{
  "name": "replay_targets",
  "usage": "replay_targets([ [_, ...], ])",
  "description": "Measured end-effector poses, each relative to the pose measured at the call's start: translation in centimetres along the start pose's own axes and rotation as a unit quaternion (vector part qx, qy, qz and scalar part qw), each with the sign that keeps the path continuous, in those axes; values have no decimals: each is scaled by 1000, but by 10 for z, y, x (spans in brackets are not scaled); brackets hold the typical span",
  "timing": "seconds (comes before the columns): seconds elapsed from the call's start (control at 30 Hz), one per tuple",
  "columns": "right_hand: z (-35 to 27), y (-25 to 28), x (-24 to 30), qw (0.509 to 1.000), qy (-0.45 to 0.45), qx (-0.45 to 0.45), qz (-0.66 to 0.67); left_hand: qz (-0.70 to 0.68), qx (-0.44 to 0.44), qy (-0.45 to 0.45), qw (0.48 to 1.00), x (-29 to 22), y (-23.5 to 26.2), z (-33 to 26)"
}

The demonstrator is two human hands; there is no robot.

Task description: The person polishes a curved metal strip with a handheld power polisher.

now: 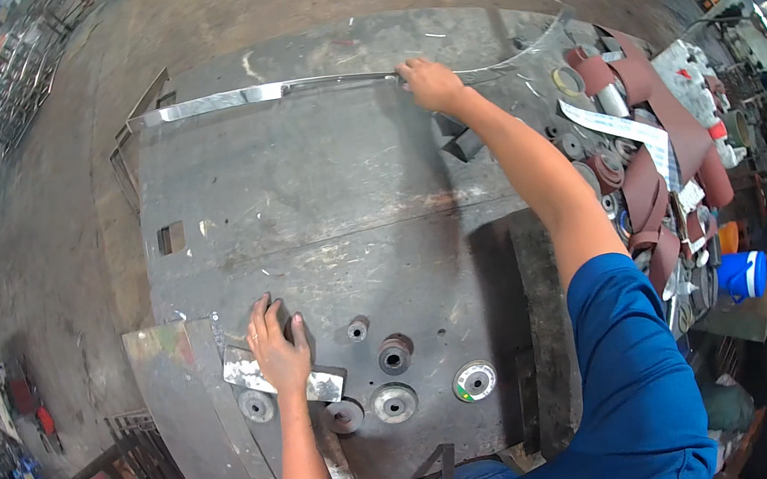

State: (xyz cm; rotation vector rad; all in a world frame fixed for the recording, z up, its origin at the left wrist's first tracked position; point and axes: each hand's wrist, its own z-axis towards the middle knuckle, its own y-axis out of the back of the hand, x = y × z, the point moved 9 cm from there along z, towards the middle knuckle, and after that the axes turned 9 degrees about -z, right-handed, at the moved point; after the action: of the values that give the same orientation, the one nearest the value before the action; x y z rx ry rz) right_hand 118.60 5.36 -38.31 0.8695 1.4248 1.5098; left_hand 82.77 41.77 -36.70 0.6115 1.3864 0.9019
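Right hand (429,84) reaching far across the steel worktable (299,193), fingers curled over the long bright metal strip (255,94) lying along the far edge; grip looks closed on it, though the thumb side is hidden under the knuckles. Left hand (279,345) spread flat, palm down, pressing a small shiny plate (318,384) at the near-left of the table, just beside a round steel bushing (358,329). Best handled by keeping the left palm planted as a brace, drawing the strip level and along its length rather than lifting one end, since a thin piece that long likely flexes and whips; worth minding the edges with bare skin. Clear route toward the near side only through the bare middle; grinding discs (474,381) and bushings crowd the near edge, sanding belts (651,192) and clutter pile up on the right. Hard to tell: whether the strip's far-right end continues into the curved clear-looking piece (541,36) or just lies against it; strip thickness; anything under the left palm. Fisheye bends the strip, so its true straightness cannot be judged.
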Motion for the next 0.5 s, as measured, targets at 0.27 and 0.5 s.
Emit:
replay_targets([
  [0.27, 15, -2, -25, 998, -38, 34, 45, 5, 1, -9, 1000, -4, -5, -1],
  [0.5, 7, 0, 1, 998, -9, 59, -9, -2, -8, -13, 1000, 2, 1, -3],
])
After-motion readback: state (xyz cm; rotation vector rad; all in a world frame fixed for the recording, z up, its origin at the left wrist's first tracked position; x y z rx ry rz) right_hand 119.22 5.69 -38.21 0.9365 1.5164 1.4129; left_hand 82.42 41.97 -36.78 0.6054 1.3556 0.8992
